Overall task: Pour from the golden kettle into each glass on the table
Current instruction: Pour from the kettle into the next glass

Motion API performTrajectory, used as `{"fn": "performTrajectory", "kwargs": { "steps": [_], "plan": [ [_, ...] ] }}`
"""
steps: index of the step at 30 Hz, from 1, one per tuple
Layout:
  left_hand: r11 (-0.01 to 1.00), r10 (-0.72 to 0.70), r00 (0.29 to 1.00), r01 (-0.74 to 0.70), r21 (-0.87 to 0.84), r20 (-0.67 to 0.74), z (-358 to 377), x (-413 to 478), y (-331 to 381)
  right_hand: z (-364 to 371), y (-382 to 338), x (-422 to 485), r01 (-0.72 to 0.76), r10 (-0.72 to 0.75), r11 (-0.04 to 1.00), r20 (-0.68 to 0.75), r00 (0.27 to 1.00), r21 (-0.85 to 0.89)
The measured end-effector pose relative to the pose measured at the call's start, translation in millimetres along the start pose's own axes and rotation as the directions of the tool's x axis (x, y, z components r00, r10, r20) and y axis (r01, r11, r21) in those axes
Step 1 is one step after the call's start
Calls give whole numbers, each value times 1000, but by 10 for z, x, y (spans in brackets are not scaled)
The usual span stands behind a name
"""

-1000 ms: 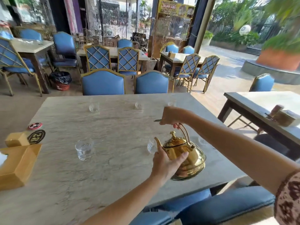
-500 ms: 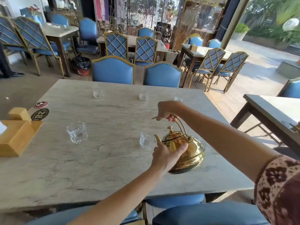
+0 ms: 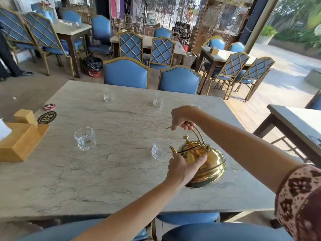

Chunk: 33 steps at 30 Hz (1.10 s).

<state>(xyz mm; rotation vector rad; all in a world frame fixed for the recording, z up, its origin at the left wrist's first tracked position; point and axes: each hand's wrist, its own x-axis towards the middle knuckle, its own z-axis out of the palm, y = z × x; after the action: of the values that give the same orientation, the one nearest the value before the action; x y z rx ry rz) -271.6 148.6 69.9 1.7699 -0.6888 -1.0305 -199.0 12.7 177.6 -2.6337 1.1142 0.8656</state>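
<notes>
The golden kettle (image 3: 211, 164) hangs tilted above the marble table (image 3: 107, 180), its spout at the rim of the near middle glass (image 3: 159, 151). My right hand (image 3: 182, 117) grips the kettle's handle from above. My left hand (image 3: 184, 167) presses against the kettle's body on the near side. A near left glass (image 3: 85, 139) stands apart with some clear liquid in it. Along the far edge stand three more glasses: a far left glass (image 3: 109, 96), a far middle glass (image 3: 158, 101) and a far right glass (image 3: 197, 103) partly behind my right wrist.
A wooden tissue box (image 3: 19, 141) sits at the table's left edge, with a black number plaque (image 3: 46, 117) and a red round coaster (image 3: 49, 106) behind it. Two blue chairs (image 3: 126, 73) stand at the far side. Another table (image 3: 298, 122) is to the right.
The view has shifted, so the table sits lower in frame. The kettle stays tilted over the near middle glass, with both hands holding it as before.
</notes>
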Motion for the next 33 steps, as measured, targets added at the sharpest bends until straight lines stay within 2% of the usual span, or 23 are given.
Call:
{"fn": "performTrajectory", "kwargs": {
  "steps": [23,33],
  "plan": [
    [1000,-16,999,16,3,36,-134,98,55,-172,-183,48,-18,30,983,63,998,-183],
    [1000,8,999,-8,13,35,-185,104,53,-177,-236,105,-73,89,986,97,991,-152]
  ]
}}
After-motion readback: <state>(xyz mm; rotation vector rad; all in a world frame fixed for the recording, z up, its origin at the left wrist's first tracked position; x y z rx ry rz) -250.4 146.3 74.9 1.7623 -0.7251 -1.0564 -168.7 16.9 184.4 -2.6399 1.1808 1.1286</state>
